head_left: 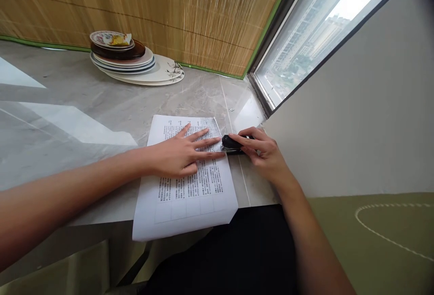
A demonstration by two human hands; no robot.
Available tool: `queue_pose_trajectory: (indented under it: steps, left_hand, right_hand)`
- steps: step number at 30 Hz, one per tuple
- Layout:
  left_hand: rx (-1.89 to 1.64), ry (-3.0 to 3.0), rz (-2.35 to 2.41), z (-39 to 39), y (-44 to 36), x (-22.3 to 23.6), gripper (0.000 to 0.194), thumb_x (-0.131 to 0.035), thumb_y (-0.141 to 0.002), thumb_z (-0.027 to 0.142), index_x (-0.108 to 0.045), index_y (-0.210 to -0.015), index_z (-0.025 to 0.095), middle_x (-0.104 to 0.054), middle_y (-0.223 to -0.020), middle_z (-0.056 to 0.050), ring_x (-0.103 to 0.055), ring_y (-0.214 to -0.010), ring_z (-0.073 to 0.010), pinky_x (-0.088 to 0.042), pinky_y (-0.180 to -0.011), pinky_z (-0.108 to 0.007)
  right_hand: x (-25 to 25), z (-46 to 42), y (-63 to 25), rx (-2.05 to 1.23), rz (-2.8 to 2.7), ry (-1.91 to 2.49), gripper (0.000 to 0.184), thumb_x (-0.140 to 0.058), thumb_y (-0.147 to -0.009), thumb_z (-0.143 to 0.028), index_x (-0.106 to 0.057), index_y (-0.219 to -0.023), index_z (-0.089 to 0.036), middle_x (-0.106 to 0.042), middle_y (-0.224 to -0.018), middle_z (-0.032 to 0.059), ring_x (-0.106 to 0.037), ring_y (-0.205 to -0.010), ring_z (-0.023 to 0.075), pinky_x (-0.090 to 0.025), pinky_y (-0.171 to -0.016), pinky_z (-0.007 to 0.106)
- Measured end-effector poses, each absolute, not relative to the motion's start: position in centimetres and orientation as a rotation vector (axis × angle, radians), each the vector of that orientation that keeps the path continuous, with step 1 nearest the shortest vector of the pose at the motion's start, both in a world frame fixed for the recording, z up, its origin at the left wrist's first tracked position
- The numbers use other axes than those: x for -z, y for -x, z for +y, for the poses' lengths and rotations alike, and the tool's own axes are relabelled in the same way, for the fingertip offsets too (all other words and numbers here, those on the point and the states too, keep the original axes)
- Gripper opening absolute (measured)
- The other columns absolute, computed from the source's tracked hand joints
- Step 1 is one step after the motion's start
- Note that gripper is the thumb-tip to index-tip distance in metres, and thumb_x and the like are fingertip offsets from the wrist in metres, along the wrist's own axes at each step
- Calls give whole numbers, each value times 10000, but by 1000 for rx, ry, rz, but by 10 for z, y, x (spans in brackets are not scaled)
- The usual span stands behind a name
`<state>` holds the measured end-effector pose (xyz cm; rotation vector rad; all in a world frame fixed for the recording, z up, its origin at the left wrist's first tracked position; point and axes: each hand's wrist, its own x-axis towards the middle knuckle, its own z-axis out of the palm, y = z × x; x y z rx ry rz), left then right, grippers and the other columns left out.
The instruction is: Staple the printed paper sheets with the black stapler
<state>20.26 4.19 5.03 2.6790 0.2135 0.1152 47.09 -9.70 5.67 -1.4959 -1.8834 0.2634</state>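
Note:
Printed sheets of paper (190,213) lie on the grey stone ledge, their near end jutting over its front edge. Across the print my left hand (179,152) is spread flat, fingers pointing right toward the sheets' right edge. A black stapler (231,141) sits at that edge, its front end against the paper. My right hand (262,150) is closed around the stapler from the right, with fingers on its top. Whether the stapler's jaws bite over the paper is hard to make out.
A stack of plates (135,75) with a small yellow packet (120,40) on top stands at the back left. Behind it hangs a bamboo blind (152,5). A window (305,41) and a white wall (366,105) bound the right side.

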Motion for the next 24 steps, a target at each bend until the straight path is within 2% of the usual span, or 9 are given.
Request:
queue_pose_trajectory:
  steps: [6, 14, 19, 21, 24]
  left_hand:
    - [-142, -2697, 226, 43, -202, -49, 634, -640, -905, 416, -575, -1533, 486, -465, -1699, 40, -299, -1620, -438, -206, -1286, -721]
    - [-168, -2672, 227, 44, -201, -48, 620, -640, -903, 416, -590, -1517, 488, -485, -1685, 35, -315, -1615, -439, -230, -1280, -714]
    - [-103, -2674, 224, 44, -201, -50, 648, -640, -906, 388, -564, -1540, 500, -426, -1720, 60, -277, -1631, -438, -216, -1290, -716]
    - [-134, -2686, 193, 45, -200, -51, 668, -638, -913, 353, -542, -1554, 519, -416, -1726, 65, -286, -1629, -431, -222, -1295, -709]
    - [-131, -2744, 143, 45, -199, -52, 703, -613, -937, 317, -480, -1593, 535, -365, -1751, 59, -285, -1630, -426, -212, -1291, -725]
  right_hand:
    - [-55, -97, -468, -208, -1920, 1522, 565, -500, -1034, -124, -683, -1425, -487, -697, -1198, 29, -590, -1015, 250, -550, -948, 476]
    - [-51, -95, -467, -129, -2019, 1570, 703, -488, -962, -28, -666, -1433, -520, -682, -1186, 30, -559, -1019, 267, -552, -930, 482]
    - [-49, -94, -460, -26, -2078, 1650, 665, -559, -928, -34, -721, -1383, -490, -691, -1155, 52, -558, -1031, 294, -518, -959, 534]
    - [-47, -97, -458, -55, -2028, 1634, 664, -555, -944, -50, -683, -1434, -479, -685, -1219, 46, -573, -1084, 297, -514, -1003, 533]
    - [-42, -101, -461, -152, -1899, 1584, 712, -539, -959, -74, -543, -1570, -440, -670, -1277, 41, -604, -1133, 280, -538, -1019, 490]
